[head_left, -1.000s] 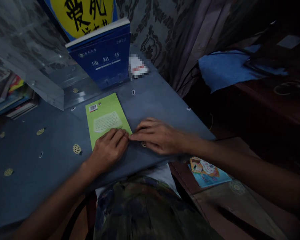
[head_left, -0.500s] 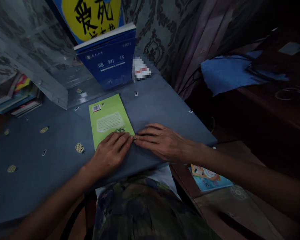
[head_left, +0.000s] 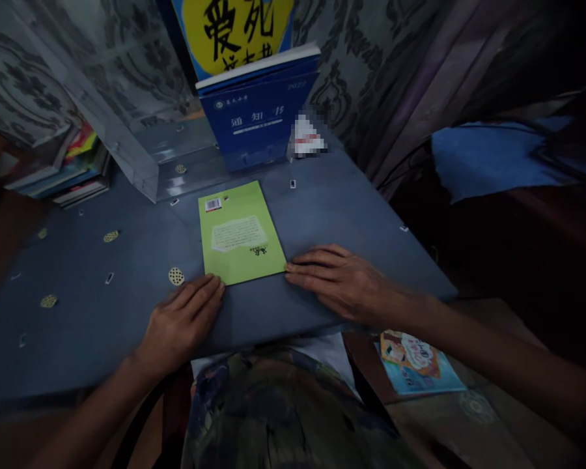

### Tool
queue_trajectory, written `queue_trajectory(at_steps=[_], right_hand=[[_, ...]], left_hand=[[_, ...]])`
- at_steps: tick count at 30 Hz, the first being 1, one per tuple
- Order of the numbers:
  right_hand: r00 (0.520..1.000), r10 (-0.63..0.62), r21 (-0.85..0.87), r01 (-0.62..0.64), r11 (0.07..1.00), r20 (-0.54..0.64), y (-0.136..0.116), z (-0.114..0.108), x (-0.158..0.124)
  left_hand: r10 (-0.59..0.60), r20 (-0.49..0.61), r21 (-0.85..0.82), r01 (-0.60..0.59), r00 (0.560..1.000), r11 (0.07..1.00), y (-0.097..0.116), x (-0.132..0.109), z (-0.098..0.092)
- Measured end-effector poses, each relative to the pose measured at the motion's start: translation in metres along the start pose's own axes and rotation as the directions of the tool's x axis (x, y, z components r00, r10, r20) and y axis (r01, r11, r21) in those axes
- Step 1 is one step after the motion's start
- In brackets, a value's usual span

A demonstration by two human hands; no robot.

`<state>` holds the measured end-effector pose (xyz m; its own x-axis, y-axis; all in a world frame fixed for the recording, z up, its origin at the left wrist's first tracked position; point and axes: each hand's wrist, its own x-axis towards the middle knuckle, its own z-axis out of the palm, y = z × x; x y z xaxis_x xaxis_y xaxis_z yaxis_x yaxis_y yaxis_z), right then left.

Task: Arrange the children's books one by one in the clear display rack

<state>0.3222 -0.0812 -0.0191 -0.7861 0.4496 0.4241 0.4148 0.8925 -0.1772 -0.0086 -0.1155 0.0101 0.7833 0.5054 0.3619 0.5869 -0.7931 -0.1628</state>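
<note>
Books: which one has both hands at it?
The green book, flat on the table, left hand and right hand at its near corners; the others, like the standing blue book, have none.

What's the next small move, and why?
I'd probably lift the closed, rectangular green paper book by its near-right corner with the bare right hand: that hand rests at the corner, the book lies flat, and the bare left hand, at the near-left corner, could steady it.

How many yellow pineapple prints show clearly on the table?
5: one print by the left hand, three prints farther left, one print at the clear stand. More may be hidden under the green book or right hand.
</note>
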Motion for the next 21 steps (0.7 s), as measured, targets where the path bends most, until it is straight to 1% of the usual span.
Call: queue_trajectory(at_steps=[4,8,10,14,17,21], right_hand=[[0.999,-0.01,-0.006,0.009,1.0,-0.038,-0.002,0.0,0.001],[0.997,0.034,-0.041,-0.037,0.998,-0.074,-0.011,0.005,0.01],[0.994,0.085,-0.059,-0.09,0.994,-0.075,-0.016,0.011,0.018],[0.976,0.212,-0.052,-0.214,0.976,-0.045,-0.022,0.026,0.031],[0.971,0.238,-0.014,-0.238,0.971,-0.024,-0.023,0.033,0.034],[0.965,0.26,0.028,-0.26,0.965,-0.008,-0.023,0.035,0.032]], left_hand=[[-0.064,-0.039,-0.028,0.063,0.997,0.998,0.0,-0.009,0.0],[-0.128,-0.106,-0.069,0.121,0.986,0.99,0.002,-0.008,0.005],[-0.175,-0.098,-0.088,0.166,0.98,0.982,0.003,-0.008,0.009],[-0.249,-0.03,-0.141,0.243,0.968,0.96,0.003,-0.009,0.015],[-0.261,-0.011,-0.173,0.255,0.965,0.951,0.004,-0.012,0.018],[-0.266,-0.025,-0.16,0.259,0.964,0.953,0.003,-0.014,0.02]])
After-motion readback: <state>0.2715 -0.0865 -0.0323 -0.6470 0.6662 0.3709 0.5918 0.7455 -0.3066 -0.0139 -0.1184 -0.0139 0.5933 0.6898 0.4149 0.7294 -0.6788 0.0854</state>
